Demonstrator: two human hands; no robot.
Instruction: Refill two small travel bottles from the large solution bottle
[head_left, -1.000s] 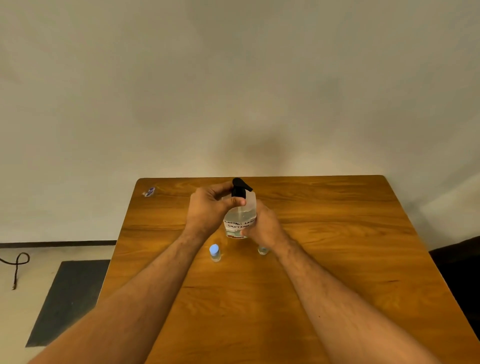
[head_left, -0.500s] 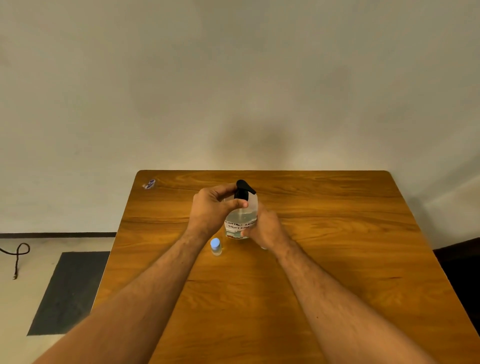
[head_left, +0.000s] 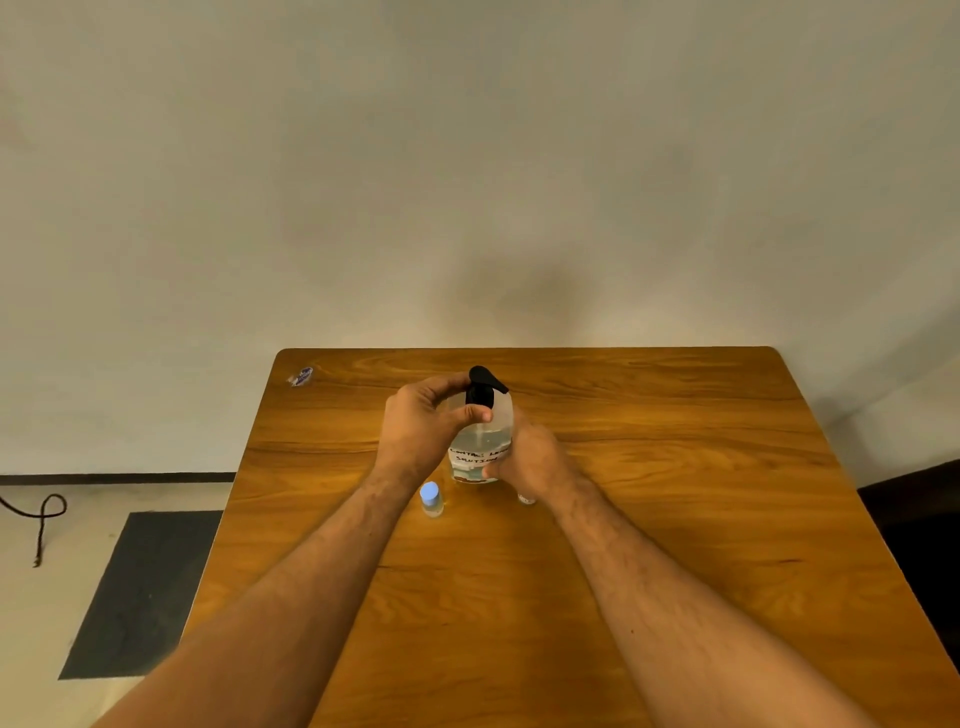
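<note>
A bare, plain room, likely a simple indoor workspace rather than a kitchen or shop; which kind exactly cannot be told. Under the hands (head_left: 467, 441) stands a wooden desk (head_left: 675, 519) with rounded corners, pushed against an unadorned off-white wall (head_left: 467, 156) beyond them. Left of the hands the floor (head_left: 31, 623) is pale, with a dark mat (head_left: 140, 592), a dark baseboard (head_left: 114, 477) and a loose cord (head_left: 44, 512). A small wrapper (head_left: 301, 376) lies at the desk's far left corner.
</note>
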